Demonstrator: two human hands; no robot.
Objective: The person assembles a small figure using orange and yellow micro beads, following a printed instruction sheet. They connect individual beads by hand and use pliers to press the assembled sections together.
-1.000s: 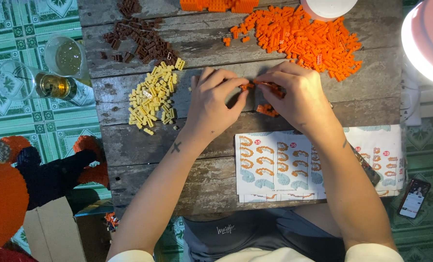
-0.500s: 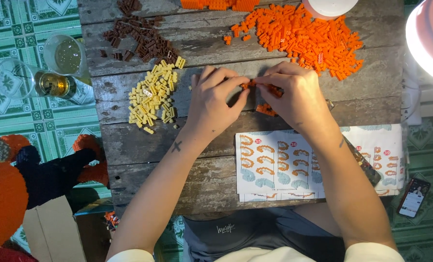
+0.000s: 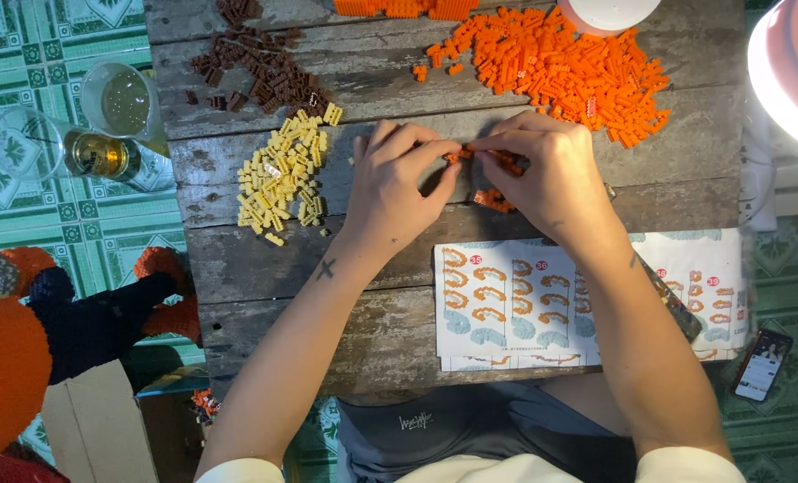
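Both hands pinch a small brick piece.
Left hand (image 3: 394,183) and right hand (image 3: 547,170) grip the orange brick assembly (image 3: 460,154) just below the orange brick pile (image 3: 551,67); probably light, rigid, snap-prone, best held by its ends.

Head view, straight down, close over table (image 3: 238,268)

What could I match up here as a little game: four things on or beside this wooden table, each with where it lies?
Things:
1. yellow bricks
2. brown bricks
3. instruction sheet
4. drinking glass

Places:
A. on the tiled floor, left of the table
B. far left corner of the table
C. just left of the left hand
D. near table edge, under the right hand's forearm

Pairs: 1-C, 2-B, 3-D, 4-A
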